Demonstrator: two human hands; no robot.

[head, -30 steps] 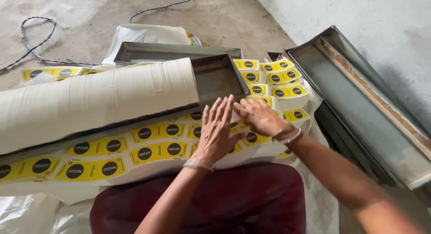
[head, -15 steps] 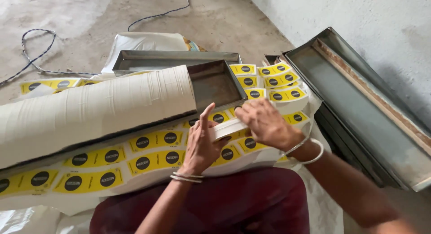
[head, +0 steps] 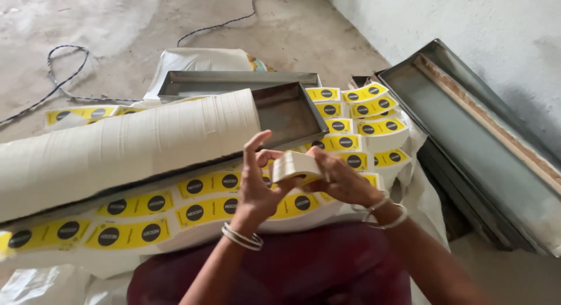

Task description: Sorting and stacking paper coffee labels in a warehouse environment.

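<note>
- Yellow and black everywhere here: I'm sitting on the concrete floor (head: 105,12) with rows of flat printed cup blanks (head: 204,210) fanned out across my lap, each one yellow with a black round mark.
- Both my hands are up off the pile, closed around a small stack of blanks (head: 295,163) held edge-on, so mostly the white cut edges show.
- My left hand (head: 257,191) has the thumb pressed on the near end of that stack and the index finger sticking straight up, free; the other fingers are curled behind it.
- My right hand (head: 342,179) wraps the far end, fingers folded over the top and snug on it. So neither hand is spread, both are clamped on the same stack.
- The stack hangs just above the fanned rows, in front of the open end of the shallow metal tray (head: 289,112).
- That tray already has a long packed row of white blanks (head: 123,147) lying in it like a log, leaving the right end bare.
- How I'd do this bit well, I reckon: keep the edges squared by squeezing from both ends evenly, don't let the middle bow, and keep thumbs low so no sheets slide out.
- More trays (head: 479,147) lean near the wall on my right, and another sits behind (head: 234,81).
</note>
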